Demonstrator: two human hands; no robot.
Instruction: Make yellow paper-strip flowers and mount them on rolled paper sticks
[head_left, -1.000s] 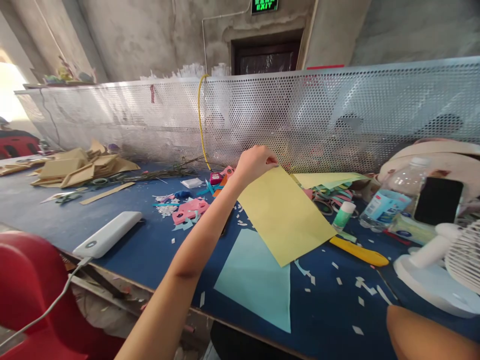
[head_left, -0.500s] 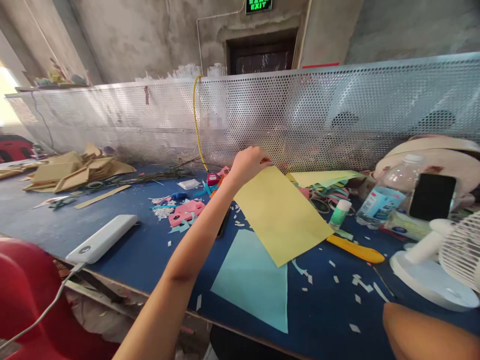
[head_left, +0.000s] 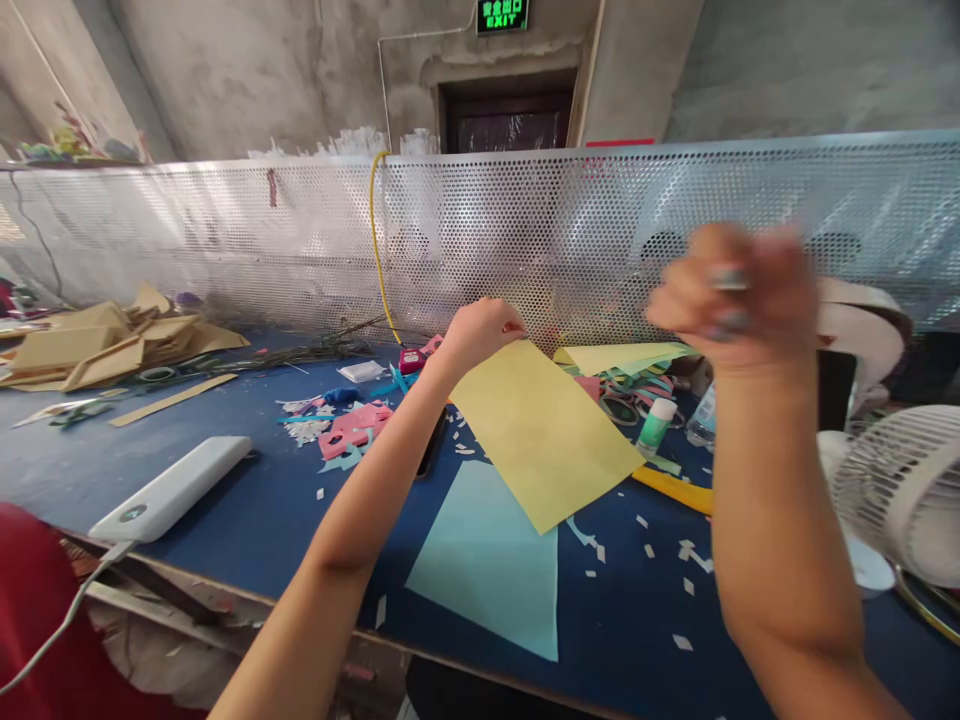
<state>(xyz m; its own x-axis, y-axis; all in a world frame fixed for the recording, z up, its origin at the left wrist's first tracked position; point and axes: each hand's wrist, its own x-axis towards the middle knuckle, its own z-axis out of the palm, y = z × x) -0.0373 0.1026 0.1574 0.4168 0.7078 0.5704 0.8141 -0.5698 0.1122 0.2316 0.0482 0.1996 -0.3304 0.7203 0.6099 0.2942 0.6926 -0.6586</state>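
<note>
1 smooth yellow sheet, pinched by left hand, right hand blurred, grip unclear

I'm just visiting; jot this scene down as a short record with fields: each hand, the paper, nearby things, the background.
left hand: pinching the far edge of the yellow sheet
left hand point
yellow sheet: partly over the blue sheet
right hand: raised, blurred; contents unclear
surface: blue table, scattered with paper bits
right side: green-and-white tube, fan
left side: pink scraps, white device with cable
background: perforated panel, exit sign
</note>
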